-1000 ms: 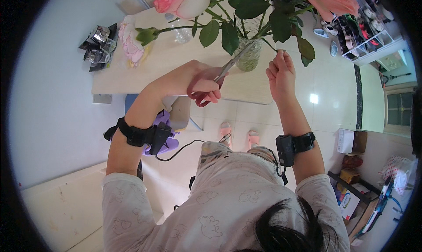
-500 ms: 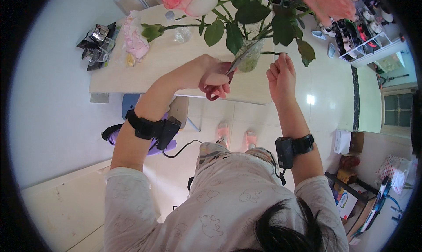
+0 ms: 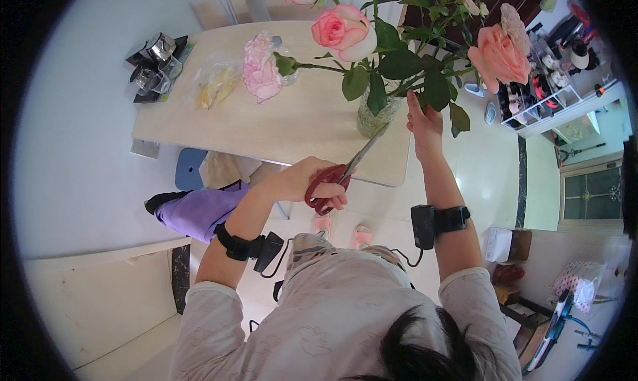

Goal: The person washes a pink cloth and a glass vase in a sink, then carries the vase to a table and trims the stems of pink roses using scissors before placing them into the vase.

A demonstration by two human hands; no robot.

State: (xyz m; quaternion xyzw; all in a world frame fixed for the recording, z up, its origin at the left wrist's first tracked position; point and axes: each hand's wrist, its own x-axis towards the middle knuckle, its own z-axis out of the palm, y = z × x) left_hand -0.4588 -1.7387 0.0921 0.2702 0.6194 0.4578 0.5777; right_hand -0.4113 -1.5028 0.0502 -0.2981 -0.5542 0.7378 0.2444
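Note:
My left hand (image 3: 320, 187) is closed round the red handles of a pair of scissors (image 3: 357, 160). Their blades slant up to the right, with the tips by the lower part of a clear glass vase (image 3: 371, 119). Pink roses (image 3: 344, 32), a peach rose (image 3: 498, 54) and a pale ruffled bloom (image 3: 262, 69) spread from the vase among dark green leaves. On the vase's right, my right hand (image 3: 425, 125) reaches up to the stems. Its index finger points upward and the other fingers are curled; leaves partly hide what they hold.
The vase stands near the right end of a pale table (image 3: 266, 125). A crumpled clear bag (image 3: 218, 87) lies on it, with a black tray of glasses and metal ware (image 3: 158, 67) at the far left. A blue stool (image 3: 191, 168) with purple cloth (image 3: 203, 211) sits below.
The view has shifted, so the table and flowers appear lower. The scissors have dropped away from the stems toward me. My right hand has moved up against the leaves; the stem end it pinched is hidden.

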